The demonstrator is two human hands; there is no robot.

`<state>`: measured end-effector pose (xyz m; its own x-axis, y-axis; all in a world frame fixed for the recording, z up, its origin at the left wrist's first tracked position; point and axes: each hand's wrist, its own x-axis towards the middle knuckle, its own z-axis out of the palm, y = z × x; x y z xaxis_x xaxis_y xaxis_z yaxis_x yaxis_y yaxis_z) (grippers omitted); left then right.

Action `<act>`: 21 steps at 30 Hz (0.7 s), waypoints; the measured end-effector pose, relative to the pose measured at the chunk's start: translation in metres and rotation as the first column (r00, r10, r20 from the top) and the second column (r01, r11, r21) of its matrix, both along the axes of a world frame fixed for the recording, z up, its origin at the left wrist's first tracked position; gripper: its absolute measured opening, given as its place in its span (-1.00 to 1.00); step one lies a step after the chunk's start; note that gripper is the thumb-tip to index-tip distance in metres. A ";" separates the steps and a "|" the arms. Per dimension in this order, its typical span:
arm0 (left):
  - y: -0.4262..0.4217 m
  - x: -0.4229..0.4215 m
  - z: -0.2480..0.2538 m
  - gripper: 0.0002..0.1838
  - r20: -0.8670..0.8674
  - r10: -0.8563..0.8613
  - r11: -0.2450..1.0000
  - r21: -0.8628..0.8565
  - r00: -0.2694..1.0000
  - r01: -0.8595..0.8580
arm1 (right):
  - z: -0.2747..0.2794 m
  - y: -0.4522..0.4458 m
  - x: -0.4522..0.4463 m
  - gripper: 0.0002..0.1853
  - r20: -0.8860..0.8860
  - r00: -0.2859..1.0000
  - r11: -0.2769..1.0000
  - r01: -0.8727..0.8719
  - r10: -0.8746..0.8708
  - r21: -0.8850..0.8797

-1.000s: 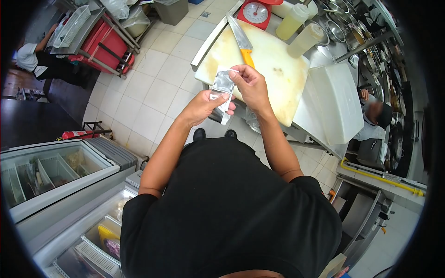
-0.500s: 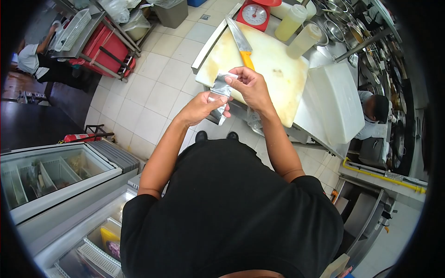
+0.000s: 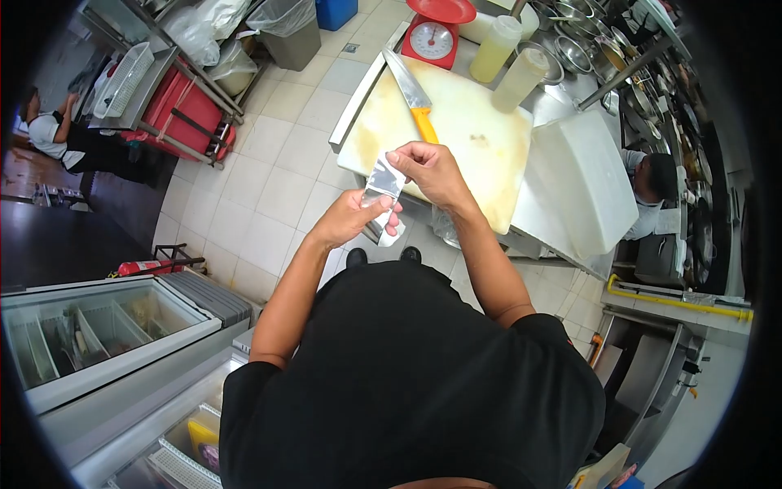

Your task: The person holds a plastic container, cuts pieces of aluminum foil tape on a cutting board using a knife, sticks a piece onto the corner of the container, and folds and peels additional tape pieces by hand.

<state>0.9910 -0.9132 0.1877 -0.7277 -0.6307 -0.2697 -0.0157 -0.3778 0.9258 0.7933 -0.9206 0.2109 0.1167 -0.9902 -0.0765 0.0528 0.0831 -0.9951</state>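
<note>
Between my hands is a small silvery packet point(image 3: 384, 181), held over the near left edge of a white cutting board point(image 3: 464, 138). My left hand point(image 3: 355, 217) grips its lower part, thumb across the front. The fingers of my right hand point(image 3: 428, 172) pinch its top corner. On the board, just beyond my right hand, lies a knife point(image 3: 414, 91) with a yellow handle and its blade pointing away. Whether the packet is open cannot be made out.
A red scale point(image 3: 433, 41) and two squeeze bottles point(image 3: 495, 49) point(image 3: 521, 79) stand behind the board. A white tub point(image 3: 588, 183) is at its right. An open-topped freezer point(image 3: 98, 330) stands lower left. Two people are visible, far left point(image 3: 49, 134) and right point(image 3: 648, 191).
The view has shifted, so the board and scale sit slightly lower left and higher up respectively. Both hands still hold the packet, whose tilt has changed a little. The person at right has shifted posture.
</note>
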 end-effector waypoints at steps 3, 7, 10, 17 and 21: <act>0.002 0.000 0.001 -0.55 -0.007 0.099 0.992 0.078 0.995 -0.098 | -0.003 -0.001 -0.001 -0.73 -0.006 1.000 1.000 0.026 -0.026 -0.009; 0.001 0.003 0.002 -0.52 -0.010 0.087 0.996 0.037 0.996 -0.086 | 0.000 -0.001 -0.012 -0.69 -0.084 0.996 0.999 -0.025 0.027 0.029; -0.003 0.012 0.001 -0.50 -0.057 0.127 0.991 0.054 0.990 -0.124 | -0.028 -0.025 -0.036 -0.65 -0.304 0.910 0.956 0.238 -0.282 -0.171; -0.005 0.015 0.004 -0.51 -0.084 0.153 0.987 0.053 0.985 -0.149 | 0.020 -0.004 -0.007 -0.68 -0.077 0.992 0.995 0.101 -0.101 -0.010; -0.002 0.007 -0.002 -0.54 -0.016 0.136 0.991 0.014 0.991 -0.136 | 0.000 -0.007 0.006 -0.65 -0.189 0.981 0.996 -0.052 0.038 -0.069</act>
<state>0.9982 -0.9149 0.1853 -0.6401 -0.7205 -0.2669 0.0518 -0.3870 0.9206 0.7988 -0.9271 0.2112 0.1513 -0.9881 -0.0290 -0.1376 0.0080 -0.9905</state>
